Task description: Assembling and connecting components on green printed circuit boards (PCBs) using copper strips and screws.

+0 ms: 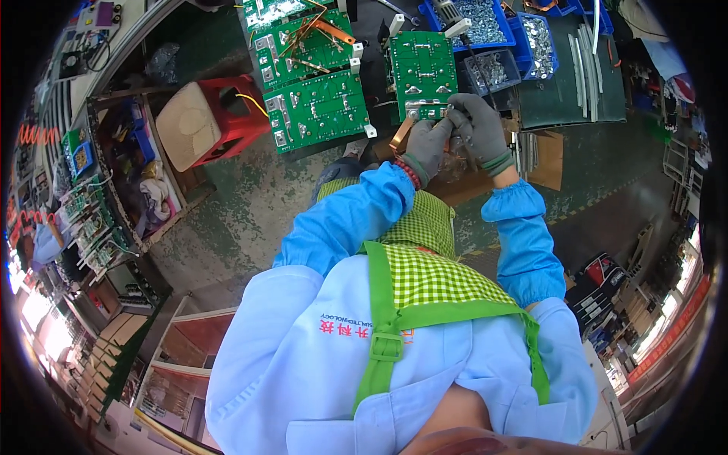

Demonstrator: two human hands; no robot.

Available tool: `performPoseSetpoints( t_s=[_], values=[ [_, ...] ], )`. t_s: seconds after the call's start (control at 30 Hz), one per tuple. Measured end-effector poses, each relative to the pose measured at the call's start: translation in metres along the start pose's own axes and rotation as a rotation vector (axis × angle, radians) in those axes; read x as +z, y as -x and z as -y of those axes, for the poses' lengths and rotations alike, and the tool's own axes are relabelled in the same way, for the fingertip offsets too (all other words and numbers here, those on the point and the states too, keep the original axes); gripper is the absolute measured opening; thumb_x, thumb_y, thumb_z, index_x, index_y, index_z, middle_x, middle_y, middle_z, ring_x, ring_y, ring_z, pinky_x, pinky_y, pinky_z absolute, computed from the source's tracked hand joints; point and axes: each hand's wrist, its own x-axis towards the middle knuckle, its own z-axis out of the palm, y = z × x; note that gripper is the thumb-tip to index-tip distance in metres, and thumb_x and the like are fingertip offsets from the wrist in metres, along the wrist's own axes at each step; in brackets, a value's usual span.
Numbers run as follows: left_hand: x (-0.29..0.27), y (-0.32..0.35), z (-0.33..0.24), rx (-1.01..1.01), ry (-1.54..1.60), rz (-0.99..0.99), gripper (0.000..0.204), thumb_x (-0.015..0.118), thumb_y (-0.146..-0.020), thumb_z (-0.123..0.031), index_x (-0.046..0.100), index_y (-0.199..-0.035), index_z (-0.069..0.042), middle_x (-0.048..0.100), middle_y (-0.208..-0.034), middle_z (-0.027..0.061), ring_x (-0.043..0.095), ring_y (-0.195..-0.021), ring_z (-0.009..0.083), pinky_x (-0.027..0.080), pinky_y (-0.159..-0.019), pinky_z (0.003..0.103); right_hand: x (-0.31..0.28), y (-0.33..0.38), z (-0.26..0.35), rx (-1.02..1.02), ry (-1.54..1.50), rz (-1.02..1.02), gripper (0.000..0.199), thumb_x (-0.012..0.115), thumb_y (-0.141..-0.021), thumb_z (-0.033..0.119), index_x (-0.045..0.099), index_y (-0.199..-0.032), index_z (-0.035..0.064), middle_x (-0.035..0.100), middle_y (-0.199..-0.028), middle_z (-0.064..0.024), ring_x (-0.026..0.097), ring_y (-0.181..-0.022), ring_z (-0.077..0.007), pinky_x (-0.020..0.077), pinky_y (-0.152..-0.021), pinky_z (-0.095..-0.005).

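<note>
Green circuit board (422,67) is lying flat on the bench just above both gloved hands, its near edge meeting the fingertips. Left hand (428,144) is closing around a copper bar (402,134) that is angling down from the board's near-left corner. Right hand (478,125) is curling against that same edge beside a dark tool shaft; whether it is gripping anything is unclear. Risk, judging from here: bar is slipping or twisting off its pad if the left grip is loosening. Blue bins of screws (485,23) are sitting beyond the right hand, more green boards (315,76) left of the grip.
</note>
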Motion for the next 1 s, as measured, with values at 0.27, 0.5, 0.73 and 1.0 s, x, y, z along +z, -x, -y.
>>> performPoseSetpoints(
  t_s=[0.27, 0.5, 0.73, 1.0],
  values=[
    [0.001, 0.002, -0.004, -0.041, -0.003, -0.023, 0.024, 0.054, -0.092, -0.022, 0.061, -0.098, 0.0, 0.062, -0.085, 0.0051, 0.059, -0.072, 0.0132, 0.049, -0.062, 0.027, 0.002, 0.002, -0.008, -0.037, -0.022, -0.109, 0.021, 0.06, -0.085, 0.016, 0.061, -0.103, 0.0055, 0.06, -0.096, -0.0131, 0.06, -0.088, -0.0288, 0.0477, -0.077, -0.0364],
    [-0.008, -0.001, 0.002, -0.012, -0.03, 0.024, 0.022, 0.055, -0.091, -0.02, 0.061, -0.096, 0.0, 0.063, -0.088, 0.0052, 0.06, -0.075, 0.013, 0.05, -0.066, 0.027, -0.004, 0.008, 0.003, -0.072, 0.089, 0.028, 0.018, 0.058, -0.086, 0.015, 0.067, -0.099, 0.0058, 0.06, -0.095, -0.0131, 0.061, -0.083, -0.0277, 0.0492, -0.072, -0.0347],
    [-0.006, -0.004, 0.005, 0.01, -0.051, -0.048, 0.022, 0.055, -0.091, -0.02, 0.061, -0.096, 0.0, 0.062, -0.087, 0.005, 0.059, -0.075, 0.0124, 0.047, -0.065, 0.027, 0.005, 0.003, 0.008, -0.051, 0.115, -0.051, 0.02, 0.059, -0.085, 0.016, 0.064, -0.103, 0.0081, 0.059, -0.095, -0.0152, 0.061, -0.084, -0.0313, 0.0494, -0.073, -0.0379],
    [-0.008, -0.004, 0.004, -0.024, 0.014, 0.024, 0.019, 0.053, -0.09, -0.018, 0.06, -0.092, 0.0, 0.062, -0.085, 0.0068, 0.06, -0.072, 0.0146, 0.049, -0.063, 0.03, 0.003, 0.005, 0.007, -0.107, 0.23, 0.01, 0.019, 0.059, -0.085, 0.017, 0.063, -0.1, 0.0063, 0.06, -0.094, -0.0143, 0.06, -0.086, -0.0316, 0.0489, -0.075, -0.0383]
  ],
)
